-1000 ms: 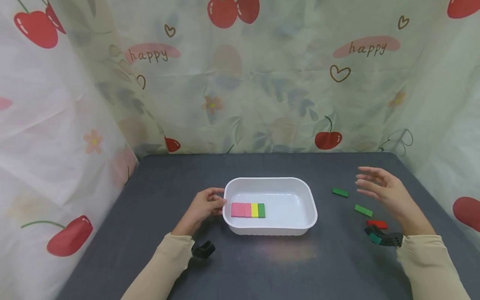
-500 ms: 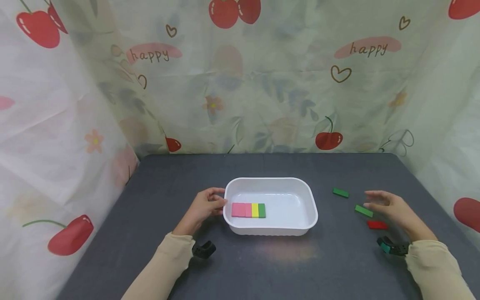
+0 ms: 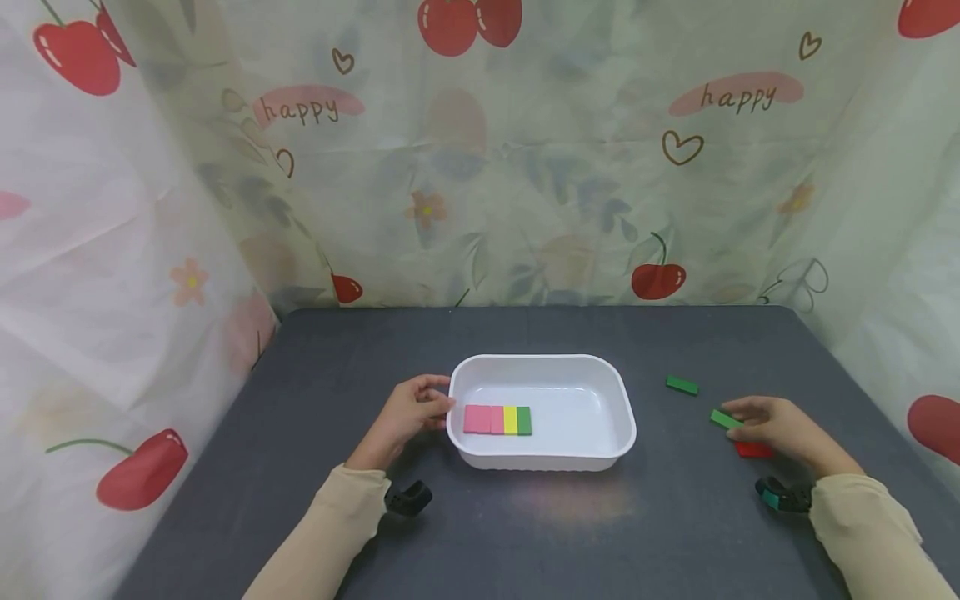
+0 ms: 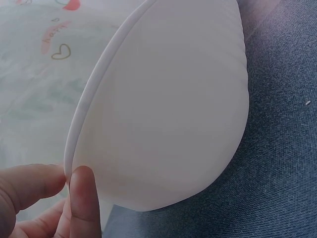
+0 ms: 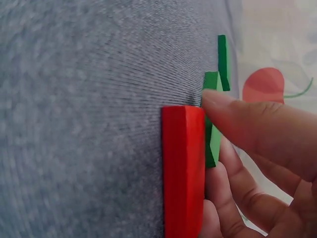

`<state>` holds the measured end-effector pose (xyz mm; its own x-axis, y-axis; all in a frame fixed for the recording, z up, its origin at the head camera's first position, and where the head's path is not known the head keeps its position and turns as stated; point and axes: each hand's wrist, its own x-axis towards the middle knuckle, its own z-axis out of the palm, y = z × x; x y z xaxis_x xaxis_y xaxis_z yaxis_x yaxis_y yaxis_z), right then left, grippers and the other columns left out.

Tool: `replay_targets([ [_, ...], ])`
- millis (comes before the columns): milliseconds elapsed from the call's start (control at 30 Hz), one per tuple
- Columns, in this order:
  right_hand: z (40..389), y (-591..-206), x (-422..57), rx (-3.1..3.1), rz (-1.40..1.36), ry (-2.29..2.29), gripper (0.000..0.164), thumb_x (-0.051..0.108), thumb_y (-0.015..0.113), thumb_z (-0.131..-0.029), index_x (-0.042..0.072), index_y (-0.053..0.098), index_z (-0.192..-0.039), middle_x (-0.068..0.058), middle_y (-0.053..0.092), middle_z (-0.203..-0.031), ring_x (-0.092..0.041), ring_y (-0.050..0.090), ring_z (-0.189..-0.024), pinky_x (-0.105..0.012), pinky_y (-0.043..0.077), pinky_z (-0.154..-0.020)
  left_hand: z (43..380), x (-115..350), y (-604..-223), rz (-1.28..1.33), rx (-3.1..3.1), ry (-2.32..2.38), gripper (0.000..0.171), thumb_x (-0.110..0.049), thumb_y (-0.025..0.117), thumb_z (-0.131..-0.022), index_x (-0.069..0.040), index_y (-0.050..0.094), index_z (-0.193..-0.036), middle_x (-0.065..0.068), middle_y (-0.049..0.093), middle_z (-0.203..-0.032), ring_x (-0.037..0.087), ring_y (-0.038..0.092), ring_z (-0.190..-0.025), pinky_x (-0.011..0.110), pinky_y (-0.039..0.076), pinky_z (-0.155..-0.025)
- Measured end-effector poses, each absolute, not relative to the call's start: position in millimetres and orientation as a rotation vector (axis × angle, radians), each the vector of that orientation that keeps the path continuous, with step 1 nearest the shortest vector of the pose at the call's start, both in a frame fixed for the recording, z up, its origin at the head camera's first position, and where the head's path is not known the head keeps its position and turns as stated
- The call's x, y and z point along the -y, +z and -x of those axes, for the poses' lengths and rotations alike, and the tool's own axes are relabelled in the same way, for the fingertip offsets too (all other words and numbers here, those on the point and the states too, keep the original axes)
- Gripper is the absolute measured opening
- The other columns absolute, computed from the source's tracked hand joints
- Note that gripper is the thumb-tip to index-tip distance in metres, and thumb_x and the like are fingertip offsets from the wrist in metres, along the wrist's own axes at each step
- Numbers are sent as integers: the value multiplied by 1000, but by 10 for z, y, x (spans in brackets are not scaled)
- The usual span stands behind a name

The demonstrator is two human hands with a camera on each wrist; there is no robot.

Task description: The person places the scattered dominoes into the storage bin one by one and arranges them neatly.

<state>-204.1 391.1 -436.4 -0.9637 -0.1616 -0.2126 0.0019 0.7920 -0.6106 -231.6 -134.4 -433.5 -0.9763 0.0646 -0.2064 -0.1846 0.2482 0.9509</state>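
Observation:
A white plastic tray [image 3: 540,462] stands mid-table, and my left hand [image 3: 405,412] pinches its left rim between thumb and finger. The left wrist view shows the thumb and a fingertip [image 4: 84,188] on either side of that rim. To the right, the thumb and fingers of my right hand [image 3: 783,432] are around a light green block [image 3: 722,418] lying on the table. Just nearer than it lies a red block [image 3: 753,451], partly covered by this hand in the head view. Farther back is a darker green block [image 3: 682,385].
Inside the tray, pink pieces [image 3: 483,419], a yellow one [image 3: 510,421] and a green one [image 3: 523,421] lie side by side in a row. A patterned curtain [image 3: 562,183] hangs behind and beside the dark table [image 3: 360,342].
My right hand has come down from above the blocks, its thumb and fingers closing about the light green block. My left hand stays at the tray's rim.

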Motion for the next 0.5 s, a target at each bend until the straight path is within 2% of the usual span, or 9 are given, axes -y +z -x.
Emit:
replay_targets([
  [267,2095,-4347,-3834,-2745,68,-896,53,27,71,-87,-7,57,-125,-29,61,-113,-37,59,-102,-47,52,-79,2308,1341,-4325,115,-2319,1800,41,-9,70,-87,-8,58,-127,12,67,-93,18,64,-71,29,58,-69],
  [500,2159,-4361,-3836,-2721,38,-901,64,29,73,-85,-7,48,-132,-21,62,-105,-27,59,-93,-42,51,-75,2298,1332,-4305,134,-2316,1791,42,-10,71,-87,-8,58,-127,12,67,-94,19,64,-72,30,58,-69],
])
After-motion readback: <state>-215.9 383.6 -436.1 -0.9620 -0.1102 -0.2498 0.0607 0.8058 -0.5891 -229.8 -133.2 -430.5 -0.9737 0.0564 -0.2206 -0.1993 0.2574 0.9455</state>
